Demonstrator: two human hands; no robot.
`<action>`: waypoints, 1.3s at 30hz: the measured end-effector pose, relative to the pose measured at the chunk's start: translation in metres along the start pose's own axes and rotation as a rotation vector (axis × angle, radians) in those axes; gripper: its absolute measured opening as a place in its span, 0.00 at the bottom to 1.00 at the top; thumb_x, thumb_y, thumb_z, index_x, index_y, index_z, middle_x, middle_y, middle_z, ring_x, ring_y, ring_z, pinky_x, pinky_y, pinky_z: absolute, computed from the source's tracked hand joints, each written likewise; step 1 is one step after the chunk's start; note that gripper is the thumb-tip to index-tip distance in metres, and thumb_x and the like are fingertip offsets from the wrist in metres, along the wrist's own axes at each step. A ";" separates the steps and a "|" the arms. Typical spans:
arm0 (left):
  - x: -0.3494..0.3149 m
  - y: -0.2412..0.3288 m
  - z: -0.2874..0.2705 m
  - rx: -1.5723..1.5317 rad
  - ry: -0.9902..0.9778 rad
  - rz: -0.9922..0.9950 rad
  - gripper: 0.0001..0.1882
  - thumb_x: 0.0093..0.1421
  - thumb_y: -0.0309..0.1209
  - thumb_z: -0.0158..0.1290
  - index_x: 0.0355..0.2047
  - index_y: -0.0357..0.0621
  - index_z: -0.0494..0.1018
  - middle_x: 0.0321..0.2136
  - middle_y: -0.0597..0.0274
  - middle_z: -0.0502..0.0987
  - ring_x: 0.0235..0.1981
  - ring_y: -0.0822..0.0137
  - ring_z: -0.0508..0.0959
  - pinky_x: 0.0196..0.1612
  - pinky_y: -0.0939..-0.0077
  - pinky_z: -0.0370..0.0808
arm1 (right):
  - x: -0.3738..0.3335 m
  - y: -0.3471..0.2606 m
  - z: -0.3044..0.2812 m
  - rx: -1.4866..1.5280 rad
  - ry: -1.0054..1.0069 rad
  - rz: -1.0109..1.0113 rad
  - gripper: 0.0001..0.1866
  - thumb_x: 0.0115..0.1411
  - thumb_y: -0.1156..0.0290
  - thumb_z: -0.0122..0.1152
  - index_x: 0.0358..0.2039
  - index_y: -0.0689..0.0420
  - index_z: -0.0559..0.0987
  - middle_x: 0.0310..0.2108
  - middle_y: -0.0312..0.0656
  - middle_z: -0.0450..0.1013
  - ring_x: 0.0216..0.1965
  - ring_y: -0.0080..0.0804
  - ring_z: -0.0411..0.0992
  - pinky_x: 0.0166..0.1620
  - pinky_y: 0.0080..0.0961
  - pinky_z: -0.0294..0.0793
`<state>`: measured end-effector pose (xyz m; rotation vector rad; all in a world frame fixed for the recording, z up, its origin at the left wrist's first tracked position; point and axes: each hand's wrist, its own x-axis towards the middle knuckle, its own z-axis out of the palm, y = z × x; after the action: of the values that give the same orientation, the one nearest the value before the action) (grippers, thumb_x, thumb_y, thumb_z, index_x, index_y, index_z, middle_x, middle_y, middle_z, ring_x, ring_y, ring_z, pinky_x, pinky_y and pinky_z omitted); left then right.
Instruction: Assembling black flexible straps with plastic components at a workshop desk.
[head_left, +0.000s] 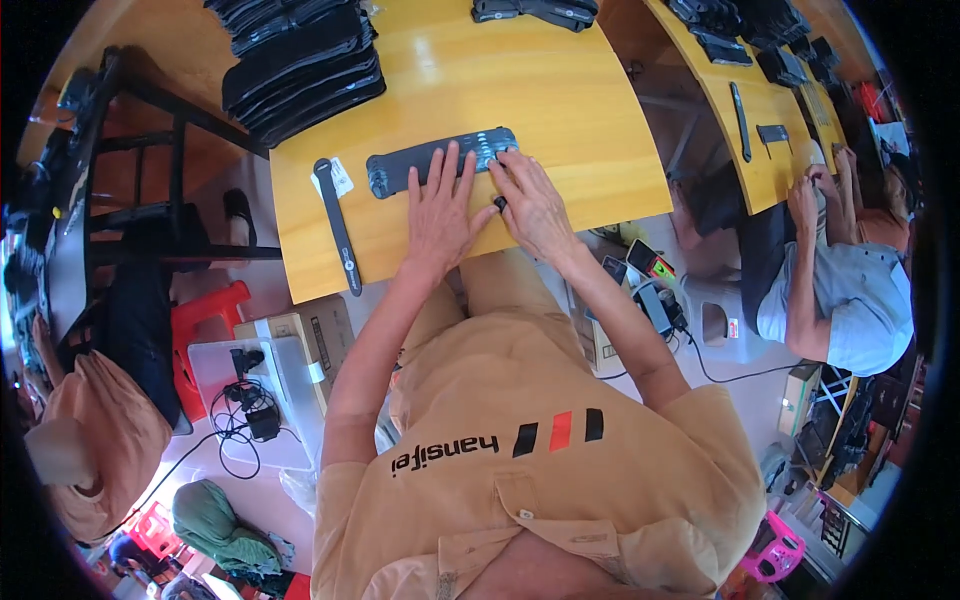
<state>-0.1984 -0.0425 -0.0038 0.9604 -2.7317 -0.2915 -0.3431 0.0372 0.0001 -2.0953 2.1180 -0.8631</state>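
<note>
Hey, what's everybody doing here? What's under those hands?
A person has the left hand and right hand resting on a flat dark packet on a yellow table. To its left lies a black strap, with its top end over a white tag. A stack of dark packets stands farther back on the left.

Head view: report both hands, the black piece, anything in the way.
Left hand open, on flat black piece. Right hand open, at its right end. Black strap apart, to its left.
</note>
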 end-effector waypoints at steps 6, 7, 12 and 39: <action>-0.002 -0.003 0.002 0.036 -0.013 0.031 0.40 0.55 0.53 0.46 0.62 0.48 0.48 0.63 0.54 0.44 0.64 0.56 0.45 0.61 0.48 0.42 | -0.004 0.000 0.006 -0.052 -0.029 0.003 0.27 0.49 0.77 0.53 0.53 0.62 0.65 0.53 0.49 0.60 0.58 0.45 0.55 0.59 0.41 0.54; -0.001 -0.004 0.002 0.031 -0.023 0.028 0.40 0.55 0.53 0.46 0.62 0.47 0.48 0.63 0.54 0.44 0.64 0.56 0.45 0.61 0.48 0.42 | -0.004 0.001 0.007 -0.056 -0.019 0.003 0.27 0.49 0.77 0.53 0.53 0.62 0.65 0.53 0.49 0.60 0.58 0.44 0.56 0.59 0.41 0.54; -0.003 -0.006 -0.002 0.011 -0.040 0.034 0.40 0.54 0.53 0.46 0.62 0.48 0.48 0.63 0.54 0.42 0.64 0.56 0.44 0.61 0.48 0.41 | -0.002 0.001 0.003 -0.035 -0.047 0.011 0.28 0.49 0.77 0.53 0.53 0.62 0.65 0.53 0.48 0.61 0.58 0.44 0.56 0.59 0.41 0.54; -0.126 -0.059 -0.075 -0.345 0.354 -0.832 0.20 0.50 0.35 0.56 0.39 0.34 0.67 0.30 0.49 0.72 0.27 0.53 0.74 0.33 0.63 0.69 | -0.002 -0.023 0.007 0.214 0.277 0.047 0.25 0.41 0.89 0.41 0.41 0.60 0.74 0.43 0.50 0.66 0.50 0.48 0.63 0.53 0.35 0.62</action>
<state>-0.0475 -0.0159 0.0332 1.7767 -1.7685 -0.6264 -0.3190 0.0385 0.0033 -1.9066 2.0715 -1.3768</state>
